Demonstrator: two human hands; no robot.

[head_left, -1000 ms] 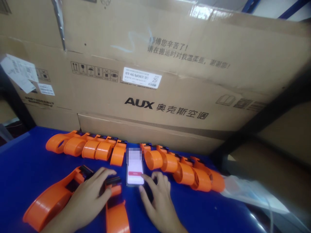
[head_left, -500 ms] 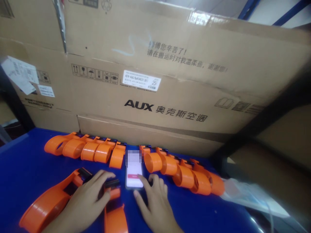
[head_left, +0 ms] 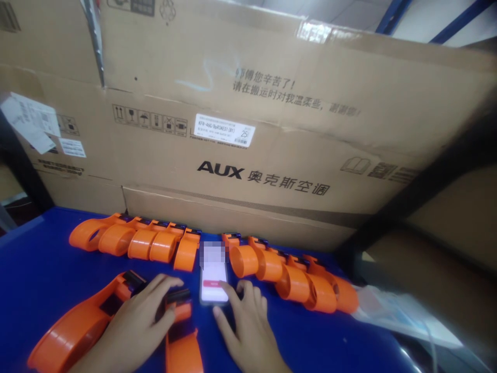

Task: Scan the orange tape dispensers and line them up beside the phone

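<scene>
A phone [head_left: 214,269] with a lit screen and a red button lies on the blue surface; its top part is pixelated. My right hand [head_left: 248,321] has its index fingertip at the red button, thumb apart below the phone's lower edge, other fingers loosely bent. My left hand [head_left: 137,321] rests with thumb and fingers apart, around the black-tipped head of an orange tape dispenser [head_left: 184,352]. The thumb is against this head; whether the fingers press on it is hard to see. Left of that hand lies another orange tape dispenser [head_left: 73,331], partly covered by the wrist.
A row of orange dispensers [head_left: 142,244] lies behind on the left, another row [head_left: 293,282] on the right. A large AUX carton [head_left: 163,171] stands along the back of the blue surface [head_left: 23,259]. Clear plastic [head_left: 388,311] lies at right, near a dark post [head_left: 404,181].
The whole view has shifted very slightly. Both hands, the phone and the dispensers keep their places.
</scene>
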